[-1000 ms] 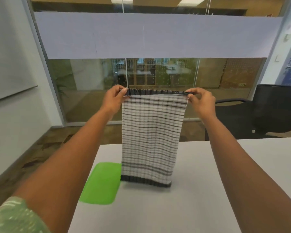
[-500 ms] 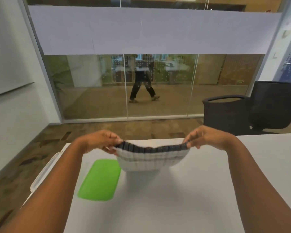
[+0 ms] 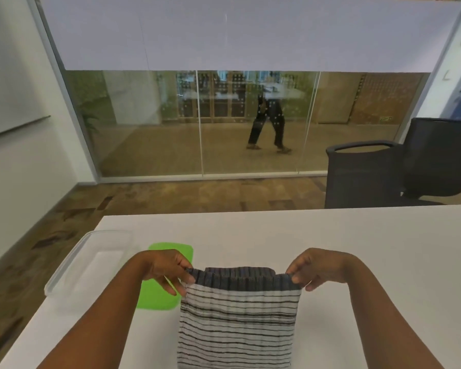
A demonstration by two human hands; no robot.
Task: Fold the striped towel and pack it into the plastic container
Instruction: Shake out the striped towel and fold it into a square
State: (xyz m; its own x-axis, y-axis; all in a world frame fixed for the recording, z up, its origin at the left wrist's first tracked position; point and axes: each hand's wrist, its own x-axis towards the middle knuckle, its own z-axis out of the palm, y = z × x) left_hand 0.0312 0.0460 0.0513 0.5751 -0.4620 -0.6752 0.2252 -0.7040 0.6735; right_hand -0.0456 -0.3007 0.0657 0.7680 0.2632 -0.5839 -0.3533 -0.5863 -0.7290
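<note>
Left hand [image 3: 168,270] and right hand [image 3: 317,269] each pinch a towel [image 3: 237,315] corner; uneven lowering could skew the fold.

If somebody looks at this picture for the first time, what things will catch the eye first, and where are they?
In front, the left hand and right hand pinch the dark top edge of the striped towel, which lies over the white table. A bright green lid lies left of the towel, partly behind the left hand, with the clear container at the table's left edge. Beyond the glass wall, a person walks past.
</note>
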